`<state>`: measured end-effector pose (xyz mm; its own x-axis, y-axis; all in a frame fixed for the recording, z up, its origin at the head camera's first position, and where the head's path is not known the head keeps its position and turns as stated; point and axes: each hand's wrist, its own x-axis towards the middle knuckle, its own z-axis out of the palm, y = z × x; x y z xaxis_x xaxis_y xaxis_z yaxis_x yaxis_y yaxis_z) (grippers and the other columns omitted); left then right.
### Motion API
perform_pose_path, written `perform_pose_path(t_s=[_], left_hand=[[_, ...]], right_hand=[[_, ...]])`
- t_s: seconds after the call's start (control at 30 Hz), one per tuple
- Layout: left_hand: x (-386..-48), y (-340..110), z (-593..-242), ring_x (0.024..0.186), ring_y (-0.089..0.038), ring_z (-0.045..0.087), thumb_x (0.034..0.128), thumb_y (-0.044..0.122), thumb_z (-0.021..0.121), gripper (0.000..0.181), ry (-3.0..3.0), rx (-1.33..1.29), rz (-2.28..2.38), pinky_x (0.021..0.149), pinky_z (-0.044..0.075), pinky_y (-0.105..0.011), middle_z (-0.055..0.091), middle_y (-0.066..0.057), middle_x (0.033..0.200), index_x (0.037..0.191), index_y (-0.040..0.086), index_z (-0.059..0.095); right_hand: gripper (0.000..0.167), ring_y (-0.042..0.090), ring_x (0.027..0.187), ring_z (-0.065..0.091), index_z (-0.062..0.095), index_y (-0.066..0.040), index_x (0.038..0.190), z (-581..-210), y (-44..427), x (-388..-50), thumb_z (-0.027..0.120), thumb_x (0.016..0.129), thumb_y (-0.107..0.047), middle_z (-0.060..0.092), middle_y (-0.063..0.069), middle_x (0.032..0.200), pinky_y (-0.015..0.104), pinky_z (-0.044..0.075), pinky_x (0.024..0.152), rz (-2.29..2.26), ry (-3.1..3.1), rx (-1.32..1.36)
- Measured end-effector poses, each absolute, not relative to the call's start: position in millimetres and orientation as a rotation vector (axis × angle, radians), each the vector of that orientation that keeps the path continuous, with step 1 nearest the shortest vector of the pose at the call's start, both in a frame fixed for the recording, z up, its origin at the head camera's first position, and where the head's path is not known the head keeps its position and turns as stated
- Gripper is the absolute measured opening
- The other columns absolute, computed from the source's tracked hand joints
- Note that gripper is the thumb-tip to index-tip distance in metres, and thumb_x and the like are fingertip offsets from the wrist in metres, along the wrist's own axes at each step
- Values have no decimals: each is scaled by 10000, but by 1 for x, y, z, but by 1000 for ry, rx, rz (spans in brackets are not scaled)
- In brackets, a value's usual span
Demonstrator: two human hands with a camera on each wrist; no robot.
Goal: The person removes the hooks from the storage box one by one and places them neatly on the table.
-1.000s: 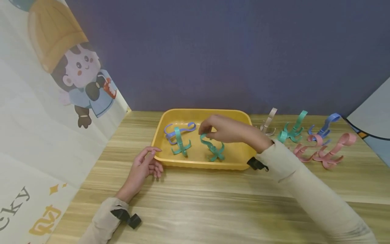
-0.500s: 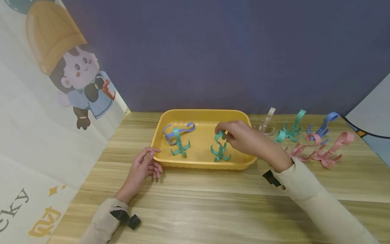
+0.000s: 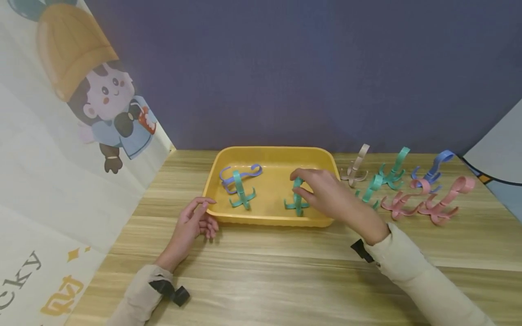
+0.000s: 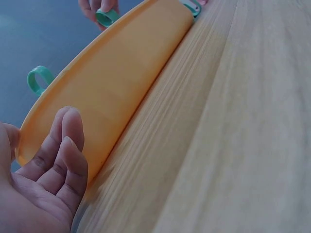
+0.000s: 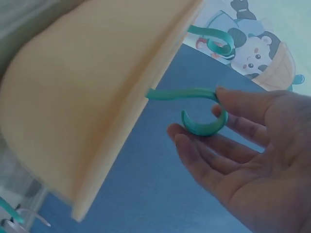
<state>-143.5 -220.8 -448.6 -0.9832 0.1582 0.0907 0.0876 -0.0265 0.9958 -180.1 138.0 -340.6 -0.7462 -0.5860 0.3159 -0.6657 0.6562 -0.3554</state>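
A green multi-prong hanging hook (image 3: 299, 203) stands upright in the right front part of the yellow tray (image 3: 277, 220). Its curved top is between the thumb and fingers of my right hand (image 3: 326, 190); the right wrist view shows the thumb against the bend of the green hook (image 5: 194, 93). My left hand (image 3: 191, 222) rests at the tray's front left corner, one finger touching the rim and the others loosely bent outside the wall. Left of the held hook, a second green hook (image 3: 242, 198) stands in the tray, and behind it lies a blue hook (image 3: 244, 174).
Right of the tray, on the wooden table (image 3: 261, 276), stand a beige hook (image 3: 358, 165), two green hooks, a blue hook (image 3: 436, 170) and two pink hooks (image 3: 444, 203). A dark blue panel (image 3: 302, 72) rises behind the table, with a printed wall covering (image 3: 41, 158) at left.
My right hand has moved right and slightly forward within the tray, carrying the green hook along. That hook has gone from tilted to upright and turned. My left hand stays put.
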Motion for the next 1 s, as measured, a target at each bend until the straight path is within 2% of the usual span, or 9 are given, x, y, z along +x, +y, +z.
perform_pose_path(t_s=[0.3,0.47,0.53,0.67,0.77,0.87,1.0], left_hand=[[-144,-220,-449,522,-228,625,1081,367,417,504,2171,282,2198,457,504,-287,660,-156,699,1289,-92,420],[-143,-221,-450,522,-230,624,1082,364,415,502,2169,288,2198,455,503,-296,661,-149,695,1291,-93,416],[-143,-221,-450,523,-231,624,1083,362,414,503,2168,292,2200,454,504,-300,661,-149,695,1292,-96,413],[-144,-220,-450,524,-228,625,1083,363,414,505,2165,290,2203,455,507,-304,661,-151,695,1291,-97,411],[-144,-220,-450,526,-227,626,1083,363,413,504,2165,292,2201,455,509,-308,662,-150,697,1288,-97,411],[-144,-220,-450,528,-226,626,1081,369,415,510,2166,294,2198,456,510,-307,662,-150,699,1291,-96,413],[-144,-220,-450,526,-225,625,1080,374,417,515,2165,294,2198,458,508,-299,660,-152,698,1294,-94,414]], right_hand=[[392,294,987,692,555,-59,1309,-349,147,-176,696,948,-119,699,135,1141,440,587,771,759,-2624,1007],[375,230,838,685,548,-65,1309,-344,153,-172,677,962,-118,700,119,1103,390,570,682,798,-2507,1020],[371,219,849,680,560,-65,1302,-340,155,-170,684,958,-124,698,108,1109,387,570,702,806,-2470,1009],[388,261,1001,678,579,-52,1283,-335,161,-166,721,925,-98,690,104,1155,433,574,807,811,-2382,990],[421,261,1010,681,595,-37,1262,-330,167,-163,762,876,-48,695,100,1158,440,572,821,803,-2300,982],[463,239,990,687,607,-37,1247,-325,174,-159,797,826,-9,706,85,1134,402,567,803,789,-2237,968],[481,199,958,687,612,-52,1262,-318,182,-151,799,822,-6,718,57,1113,242,529,770,795,-2175,959]])
